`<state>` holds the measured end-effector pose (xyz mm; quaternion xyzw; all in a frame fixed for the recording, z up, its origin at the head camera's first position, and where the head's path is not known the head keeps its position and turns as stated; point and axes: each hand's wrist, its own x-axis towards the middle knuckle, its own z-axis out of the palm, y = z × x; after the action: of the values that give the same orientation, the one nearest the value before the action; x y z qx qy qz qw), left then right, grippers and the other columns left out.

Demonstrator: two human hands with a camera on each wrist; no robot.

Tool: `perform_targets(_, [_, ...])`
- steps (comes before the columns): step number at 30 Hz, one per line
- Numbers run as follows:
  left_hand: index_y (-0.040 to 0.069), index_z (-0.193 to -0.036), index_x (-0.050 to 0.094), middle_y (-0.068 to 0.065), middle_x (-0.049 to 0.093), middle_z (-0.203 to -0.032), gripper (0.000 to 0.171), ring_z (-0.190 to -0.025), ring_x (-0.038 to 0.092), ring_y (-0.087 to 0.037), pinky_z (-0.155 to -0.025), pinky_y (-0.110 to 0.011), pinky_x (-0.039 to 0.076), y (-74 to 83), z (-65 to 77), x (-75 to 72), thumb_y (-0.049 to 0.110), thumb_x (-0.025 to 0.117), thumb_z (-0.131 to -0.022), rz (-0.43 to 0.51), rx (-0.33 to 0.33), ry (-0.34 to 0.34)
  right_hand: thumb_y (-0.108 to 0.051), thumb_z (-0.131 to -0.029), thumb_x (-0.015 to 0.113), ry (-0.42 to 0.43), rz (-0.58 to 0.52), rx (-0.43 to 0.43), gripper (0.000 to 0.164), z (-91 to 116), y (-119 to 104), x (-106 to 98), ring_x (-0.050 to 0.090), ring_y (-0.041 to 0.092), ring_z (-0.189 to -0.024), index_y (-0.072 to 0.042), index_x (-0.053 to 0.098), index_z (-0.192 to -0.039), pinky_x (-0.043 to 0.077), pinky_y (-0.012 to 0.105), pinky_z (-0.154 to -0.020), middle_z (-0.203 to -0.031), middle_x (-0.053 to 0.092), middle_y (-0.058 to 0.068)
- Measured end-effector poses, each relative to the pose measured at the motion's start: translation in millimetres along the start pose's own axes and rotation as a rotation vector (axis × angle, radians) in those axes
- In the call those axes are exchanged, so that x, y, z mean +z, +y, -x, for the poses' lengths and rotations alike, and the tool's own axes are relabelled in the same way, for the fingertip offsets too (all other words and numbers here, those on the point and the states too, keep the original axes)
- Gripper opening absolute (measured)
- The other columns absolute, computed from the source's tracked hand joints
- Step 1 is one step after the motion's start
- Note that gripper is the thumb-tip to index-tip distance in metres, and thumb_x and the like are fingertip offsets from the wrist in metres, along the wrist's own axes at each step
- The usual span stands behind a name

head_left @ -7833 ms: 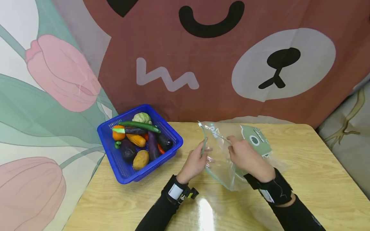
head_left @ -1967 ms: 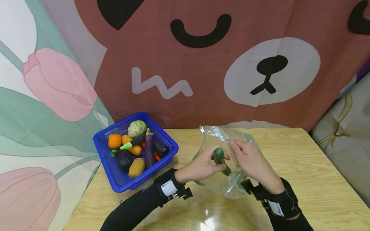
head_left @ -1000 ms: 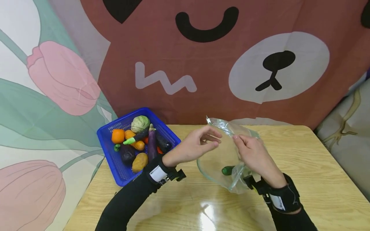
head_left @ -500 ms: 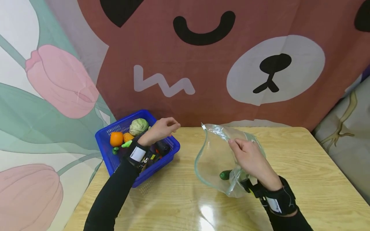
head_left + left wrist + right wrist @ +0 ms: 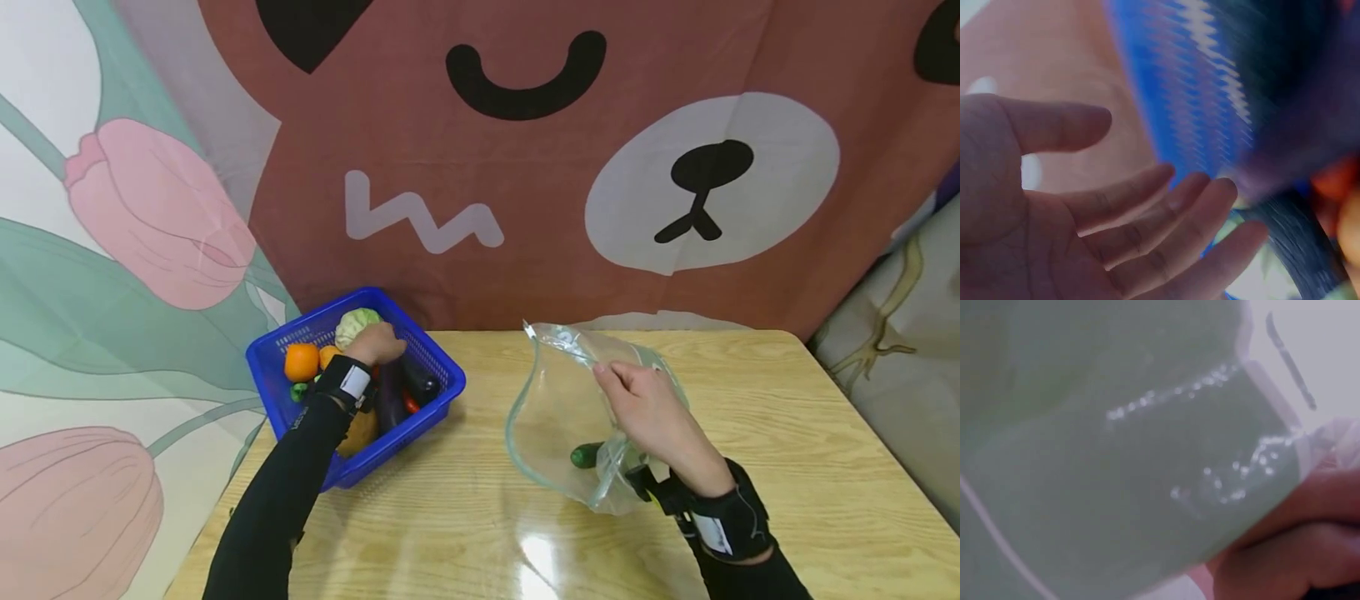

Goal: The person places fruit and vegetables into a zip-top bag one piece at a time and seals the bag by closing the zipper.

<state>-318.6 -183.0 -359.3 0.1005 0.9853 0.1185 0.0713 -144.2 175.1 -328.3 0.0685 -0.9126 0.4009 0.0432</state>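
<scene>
My left hand [image 5: 377,343] is over the vegetables in the blue basket [image 5: 264,372], beside the cabbage [image 5: 352,323]. In the left wrist view its fingers [image 5: 1166,250] are spread and loosely bent, nothing between them, with a purple eggplant [image 5: 1319,119] just beyond the fingertips. My right hand [image 5: 652,412] pinches the rim of a clear zip bag [image 5: 551,400] and keeps its mouth open toward the left. Inside the bag lies a green cucumber [image 5: 587,455], its far end hidden by folds. The bag's green printed side [image 5: 1116,469] fills most of the right wrist view.
Also in the basket are an orange bell pepper [image 5: 302,362], a potato [image 5: 362,432], a black eggplant [image 5: 420,382] and a red pepper [image 5: 410,402]. The wooden table [image 5: 450,517] runs back to a printed cloth [image 5: 420,275].
The cucumber, earlier on top of the basket's vegetables, now lies in the bag. My left hand let go of it and moved left to the basket; my right hand still holds the bag.
</scene>
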Motion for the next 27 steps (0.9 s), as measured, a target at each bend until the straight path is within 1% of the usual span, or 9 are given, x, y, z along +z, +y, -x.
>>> perform_targets(3, [-0.009,-0.107,0.062,-0.026,0.063,-0.106,0.039,-0.085,0.061,-0.035,-0.073,-0.043,0.051,-6.3,-3.2,9.9,0.020,0.051,-0.083,-0.092,-0.056,-0.033,-0.046,-0.100,0.037,0.001,0.007,-0.010,0.050,0,1,0,0.033,0.013,-0.041,-0.009,0.041,-0.066,0.030,0.027,-0.042,-0.051,0.034,-0.002])
perform_targets(7, [-0.007,-0.123,0.056,-0.028,0.058,-0.121,0.048,-0.100,0.061,-0.039,-0.081,-0.049,0.050,-7.4,-6.0,23.4,0.019,0.051,-0.084,-0.126,-0.142,-0.087,-0.046,-0.100,0.036,-0.006,0.001,-0.013,0.050,0,3,1,0.034,0.013,-0.042,-0.009,0.042,-0.067,0.030,0.026,-0.042,-0.052,0.035,-0.002])
perform_targets(10, [-0.005,-0.124,0.055,-0.029,0.057,-0.121,0.047,-0.106,0.058,-0.041,-0.086,-0.051,0.048,-6.8,-7.0,33.1,0.020,0.052,-0.085,-0.110,-0.225,-0.114,-0.045,-0.100,0.036,-0.006,0.001,-0.009,0.049,-1,5,1,0.034,0.013,-0.042,-0.009,0.042,-0.067,0.030,0.026,-0.042,-0.052,0.035,-0.002])
perform_targets(13, [-0.005,-0.125,0.054,-0.029,0.056,-0.123,0.048,-0.111,0.056,-0.042,-0.090,-0.051,0.047,-7.7,-8.2,41.5,0.021,0.052,-0.086,-0.106,-0.282,-0.132,-0.044,-0.100,0.037,-0.007,0.000,-0.009,0.048,-2,7,2,0.034,0.013,-0.042,-0.009,0.043,-0.067,0.030,0.026,-0.042,-0.051,0.035,-0.002])
perform_targets(15, [-0.008,-0.125,0.053,-0.029,0.054,-0.125,0.050,-0.113,0.054,-0.042,-0.092,-0.050,0.046,-8.0,-8.1,44.5,0.023,0.053,-0.086,-0.129,-0.293,-0.150,-0.044,-0.100,0.036,-0.007,-0.004,-0.013,0.048,-2,7,2,0.034,0.013,-0.042,-0.009,0.043,-0.067,0.030,0.026,-0.042,-0.051,0.035,-0.002])
perform_targets(17, [-0.010,-0.125,0.051,-0.028,0.053,-0.127,0.055,-0.114,0.054,-0.041,-0.094,-0.049,0.046,-7.3,-4.9,46.7,0.025,0.057,-0.084,-0.118,-0.308,-0.154,-0.044,-0.100,0.036,-0.012,-0.010,-0.011,0.048,-2,7,3,0.034,0.013,-0.042,-0.009,0.043,-0.067,0.030,0.026,-0.041,-0.052,0.035,-0.002])
perform_targets(22, [-0.015,-0.129,0.032,-0.031,0.048,-0.127,0.077,-0.114,0.053,-0.042,-0.096,-0.045,0.045,-3.4,2.3,57.1,0.033,0.066,-0.079,-0.050,-0.348,-0.158,-0.045,-0.101,0.034,-0.005,0.014,-0.014,0.049,2,9,3,0.034,0.014,-0.043,-0.009,0.042,-0.068,0.030,0.026,-0.043,-0.053,0.036,-0.001])
perform_targets(25, [-0.014,-0.131,0.024,-0.033,0.047,-0.127,0.078,-0.114,0.052,-0.044,-0.096,-0.047,0.044,-7.9,1.7,62.1,0.032,0.062,-0.082,-0.032,-0.341,-0.161,-0.044,-0.101,0.034,0.003,0.027,-0.038,0.049,2,9,5,0.033,0.015,-0.043,-0.009,0.041,-0.067,0.030,0.027,-0.044,-0.053,0.036,0.000])
perform_targets(27, [-0.013,-0.133,0.023,-0.034,0.048,-0.127,0.075,-0.115,0.051,-0.045,-0.095,-0.049,0.043,-11.9,3.3,60.0,0.032,0.059,-0.084,0.002,-0.320,-0.139,-0.042,-0.101,0.034,0.012,0.032,-0.057,0.049,1,9,6,0.033,0.014,-0.043,-0.009,0.040,-0.066,0.030,0.026,-0.045,-0.052,0.035,0.000])
